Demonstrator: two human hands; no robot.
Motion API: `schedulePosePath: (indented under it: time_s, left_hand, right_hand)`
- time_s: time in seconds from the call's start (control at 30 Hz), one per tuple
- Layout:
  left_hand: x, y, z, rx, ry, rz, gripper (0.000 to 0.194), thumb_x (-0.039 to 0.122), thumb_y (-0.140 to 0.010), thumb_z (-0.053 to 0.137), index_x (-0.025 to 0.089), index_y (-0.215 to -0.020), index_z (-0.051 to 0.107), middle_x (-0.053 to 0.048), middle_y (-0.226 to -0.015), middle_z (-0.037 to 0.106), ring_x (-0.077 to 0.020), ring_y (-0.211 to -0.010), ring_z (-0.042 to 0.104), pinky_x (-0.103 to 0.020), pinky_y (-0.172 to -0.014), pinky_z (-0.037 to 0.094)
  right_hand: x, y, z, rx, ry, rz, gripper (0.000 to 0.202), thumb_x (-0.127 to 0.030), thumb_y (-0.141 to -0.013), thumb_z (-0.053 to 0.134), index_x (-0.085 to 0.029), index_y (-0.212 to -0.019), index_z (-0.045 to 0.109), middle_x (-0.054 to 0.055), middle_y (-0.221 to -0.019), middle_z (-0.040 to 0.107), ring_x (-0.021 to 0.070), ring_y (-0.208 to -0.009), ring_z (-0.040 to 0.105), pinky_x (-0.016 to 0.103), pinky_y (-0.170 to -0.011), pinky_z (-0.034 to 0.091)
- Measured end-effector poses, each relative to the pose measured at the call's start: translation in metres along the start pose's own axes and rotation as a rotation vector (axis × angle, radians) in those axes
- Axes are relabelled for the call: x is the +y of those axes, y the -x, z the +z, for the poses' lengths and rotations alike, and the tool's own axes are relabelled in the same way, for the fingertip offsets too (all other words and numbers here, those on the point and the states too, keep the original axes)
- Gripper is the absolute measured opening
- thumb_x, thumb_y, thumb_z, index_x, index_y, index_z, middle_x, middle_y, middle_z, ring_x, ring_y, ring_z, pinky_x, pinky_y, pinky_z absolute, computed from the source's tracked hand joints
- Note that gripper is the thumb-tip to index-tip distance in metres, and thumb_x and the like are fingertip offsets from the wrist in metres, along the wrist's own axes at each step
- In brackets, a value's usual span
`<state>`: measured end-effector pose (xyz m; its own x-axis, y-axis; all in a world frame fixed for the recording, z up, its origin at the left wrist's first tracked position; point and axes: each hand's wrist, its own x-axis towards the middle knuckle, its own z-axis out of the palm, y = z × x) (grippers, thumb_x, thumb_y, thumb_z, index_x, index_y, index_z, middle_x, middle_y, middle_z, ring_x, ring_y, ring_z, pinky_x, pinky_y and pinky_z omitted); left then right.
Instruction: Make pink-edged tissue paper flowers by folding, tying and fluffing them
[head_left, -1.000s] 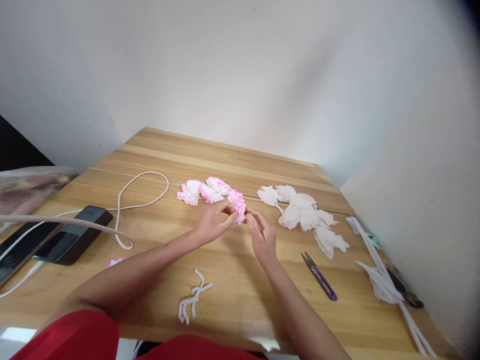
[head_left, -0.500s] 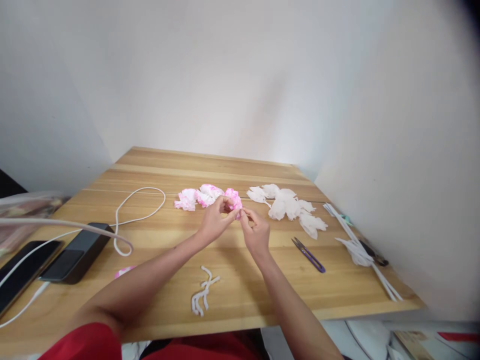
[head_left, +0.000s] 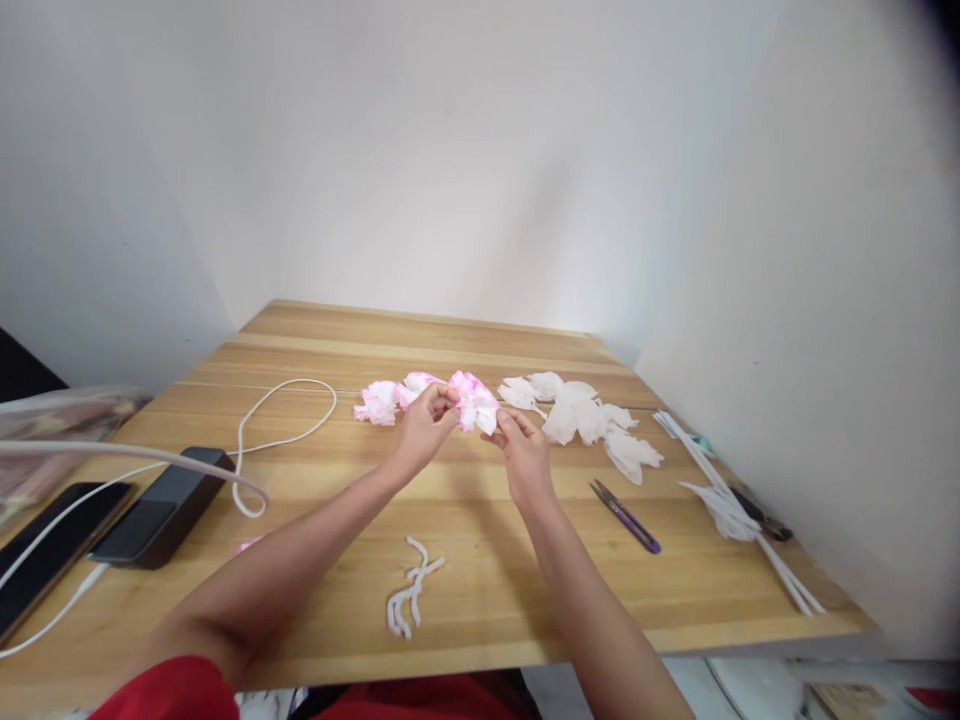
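Pink-and-white tissue piece (head_left: 475, 404): held up between both hands, over the middle of the worktop (head_left: 510, 610). Pink along its top and left side; lower part mostly white.

Left hand (head_left: 426, 428): at the piece's left edge, thumb and fingertips drawn together in a pinch on the tissue. Back of hand faces up and toward the camera; wrist nearly in line with the forearm, which runs from the lower left, up and inward. Red sleeve at the upper arm.

Right hand (head_left: 525, 455): at the piece's right edge, thumb and forefinger nearly closed on its lower right corner; remaining fingers curled. Forearm rises from the lower right and leans inward, so the two arms converge on the tissue. Grip is light on both sides; exact contact under the fingertips is hidden.

Just beyond the left hand: pink-edged tissue pieces (head_left: 378, 402). Beyond the right hand: a cluster of white tissue pieces (head_left: 574, 412).

Nearer the body, between the forearms: short white fuzzy stems (head_left: 415, 592), bunched. Right of the right forearm: purple-handled snips (head_left: 626, 517), blades pointing away and left. Farther right: a bundle of long white strips (head_left: 724, 480). Far left: looped white cable (head_left: 289, 383), black box-shaped device (head_left: 169, 510), phone (head_left: 60, 550).
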<state>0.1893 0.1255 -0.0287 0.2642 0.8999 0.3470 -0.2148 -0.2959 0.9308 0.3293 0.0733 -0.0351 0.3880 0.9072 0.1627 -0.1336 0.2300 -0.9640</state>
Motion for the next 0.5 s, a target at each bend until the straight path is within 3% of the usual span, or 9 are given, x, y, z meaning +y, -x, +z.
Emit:
schedulePosePath:
  time_s: [0.1,0.17,0.27,0.4,0.5]
  left_hand:
    - [-0.003,-0.003,-0.002,0.007,-0.012,-0.006,0.016,0.018,-0.072,0.055,0.016,-0.085,0.047,0.003,-0.071,0.054,-0.0094,-0.062,0.054,-0.02,-0.059,0.04]
    - [-0.007,-0.003,-0.002,0.011,-0.069,0.002,0.015,0.017,-0.073,0.054,0.017,-0.086,0.048,0.002,-0.073,0.055,-0.0104,-0.064,0.055,-0.021,-0.06,0.041]
    - [-0.014,0.0,-0.002,0.0,-0.189,0.077,0.013,0.014,-0.075,0.053,0.017,-0.087,0.049,0.0,-0.079,0.057,-0.0122,-0.07,0.059,-0.023,-0.065,0.045]
    - [-0.018,0.006,-0.001,-0.051,-0.336,0.207,0.011,0.015,-0.08,0.052,0.018,-0.091,0.05,-0.002,-0.086,0.059,-0.0141,-0.078,0.061,-0.026,-0.074,0.047]
    - [-0.021,0.011,0.002,-0.106,-0.319,0.176,0.015,0.021,-0.084,0.053,0.018,-0.097,0.047,-0.003,-0.089,0.058,-0.0148,-0.081,0.06,-0.028,-0.077,0.048]
  right_hand:
    - [0.003,-0.007,-0.003,-0.07,-0.101,0.065,0.027,-0.04,-0.074,0.066,-0.015,-0.083,0.066,0.008,-0.09,0.067,0.0178,-0.082,0.062,0.028,-0.063,0.053]
    - [0.002,-0.009,-0.004,-0.112,-0.067,0.03,0.03,-0.041,-0.078,0.062,-0.015,-0.092,0.067,0.009,-0.097,0.067,0.0191,-0.087,0.062,0.028,-0.064,0.052]
    - [-0.002,-0.01,-0.004,-0.137,0.129,-0.099,0.034,-0.042,-0.083,0.056,-0.017,-0.104,0.065,0.009,-0.104,0.066,0.0192,-0.091,0.061,0.029,-0.07,0.051]
    - [0.003,-0.01,-0.002,-0.14,0.445,-0.282,0.027,-0.035,-0.084,0.055,-0.018,-0.103,0.065,0.006,-0.1,0.067,0.0182,-0.09,0.061,0.028,-0.073,0.05]
    - [0.014,-0.01,-0.002,-0.072,0.594,-0.411,0.022,-0.029,-0.087,0.05,-0.019,-0.099,0.066,0.006,-0.094,0.068,0.0172,-0.084,0.061,0.03,-0.074,0.05]
